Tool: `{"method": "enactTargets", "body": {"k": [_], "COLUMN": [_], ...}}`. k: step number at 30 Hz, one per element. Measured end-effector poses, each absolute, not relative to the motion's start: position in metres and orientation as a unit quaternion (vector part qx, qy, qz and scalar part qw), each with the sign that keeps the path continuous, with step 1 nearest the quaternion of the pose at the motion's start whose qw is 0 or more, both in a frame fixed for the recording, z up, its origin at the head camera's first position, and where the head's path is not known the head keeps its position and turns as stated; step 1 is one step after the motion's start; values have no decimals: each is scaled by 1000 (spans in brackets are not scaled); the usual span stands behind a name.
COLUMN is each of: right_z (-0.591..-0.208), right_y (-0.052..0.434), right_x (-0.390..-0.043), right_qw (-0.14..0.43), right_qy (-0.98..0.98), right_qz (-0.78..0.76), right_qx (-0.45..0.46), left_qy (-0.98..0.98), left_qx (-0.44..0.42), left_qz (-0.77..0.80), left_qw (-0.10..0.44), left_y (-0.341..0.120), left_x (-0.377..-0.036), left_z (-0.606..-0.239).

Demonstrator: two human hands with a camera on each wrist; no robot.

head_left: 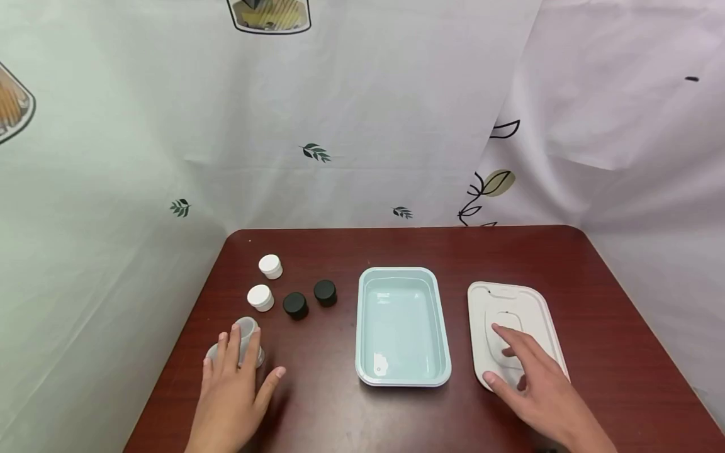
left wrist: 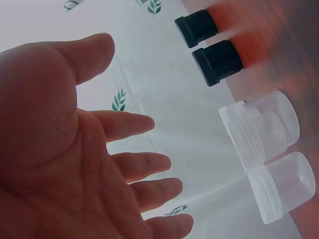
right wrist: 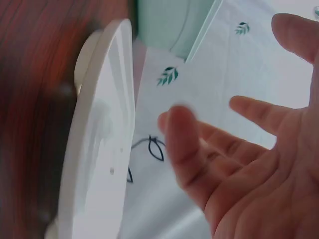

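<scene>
Fingers spread, my left hand (head_left: 229,393) hovers palm down above a pair of small clear plastic jars (head_left: 247,324), partly hiding them. The left wrist view shows both clear jars (left wrist: 281,186) side by side, apart from the fingers (left wrist: 142,164). My right hand (head_left: 538,387) is held over a flat white lid (head_left: 481,308), its fingers loosely bent and nothing in them. From the right wrist, a gap shows between that hand and the lid (right wrist: 99,144). Between the hands stands a pale blue rectangular tray (head_left: 402,340) with nothing inside.
Two small black jars (head_left: 296,306) stand left of the tray. Beyond the clear jars are two small white jars (head_left: 260,297). Everything is on a dark red-brown table (head_left: 317,402), with a printed white cloth (head_left: 351,113) hanging behind and at the sides.
</scene>
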State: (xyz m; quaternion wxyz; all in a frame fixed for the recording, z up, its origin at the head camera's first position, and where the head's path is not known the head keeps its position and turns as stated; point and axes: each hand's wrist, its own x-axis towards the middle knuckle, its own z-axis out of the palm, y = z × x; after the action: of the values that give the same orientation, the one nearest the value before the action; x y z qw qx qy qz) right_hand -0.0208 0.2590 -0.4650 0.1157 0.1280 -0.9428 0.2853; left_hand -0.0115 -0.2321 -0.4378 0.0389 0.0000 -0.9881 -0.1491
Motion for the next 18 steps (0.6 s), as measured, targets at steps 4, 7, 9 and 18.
{"method": "enactTargets", "body": {"k": [4,7,9,18], "right_z": [-466,-468,-470,-480], "right_y": [251,246,242,223], "right_x": [-23,-25,-26,-31], "right_qw": [113,96,83,37], "right_qy": [-904,-873,-856,-786], "right_qz": [383,449,482,589], "right_qx": [152,162,169,183], "left_qy": [-987,-985,-985,-974], "left_qx": [1,4,10,62], "left_qz": [-148,-147,-146,-171], "left_qw": [70,85,93,132], "left_y": [-234,-234,-235,-240], "left_x": [-12,-12,-13,-16], "left_z": [-440,-440,-440,-440]}}
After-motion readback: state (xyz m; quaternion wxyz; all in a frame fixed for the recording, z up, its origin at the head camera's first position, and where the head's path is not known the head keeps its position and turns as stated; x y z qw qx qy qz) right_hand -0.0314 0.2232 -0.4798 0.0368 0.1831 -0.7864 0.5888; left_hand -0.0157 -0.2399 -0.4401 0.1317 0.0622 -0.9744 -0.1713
